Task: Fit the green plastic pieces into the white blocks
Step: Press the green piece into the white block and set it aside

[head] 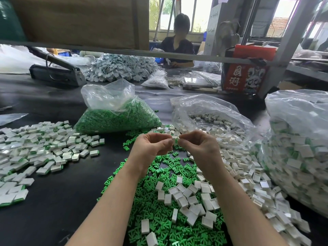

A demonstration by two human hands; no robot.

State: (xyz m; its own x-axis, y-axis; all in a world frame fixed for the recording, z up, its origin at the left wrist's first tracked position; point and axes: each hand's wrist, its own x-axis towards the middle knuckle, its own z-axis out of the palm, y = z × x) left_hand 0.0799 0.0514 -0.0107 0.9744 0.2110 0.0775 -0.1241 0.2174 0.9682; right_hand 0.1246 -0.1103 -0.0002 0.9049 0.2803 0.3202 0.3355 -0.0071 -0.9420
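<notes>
Green pieces (156, 222) below; red box (245, 68), characters "國潮".

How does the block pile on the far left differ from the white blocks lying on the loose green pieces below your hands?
The left pile shows green edges, so its blocks look fitted; the white blocks near the wrists show open, empty hollows. The left pile sits on bare black table; the others lie on loose green pieces. Both are small white rectangles.

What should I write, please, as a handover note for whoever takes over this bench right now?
Left hand and right hand: both pinch one white block between them above the table.
Loose green pieces lie in front, empty white blocks to the right.
Done: pile of fitted blocks on the left.
Left: many loose parts, plus the full bag of green pieces.
</notes>
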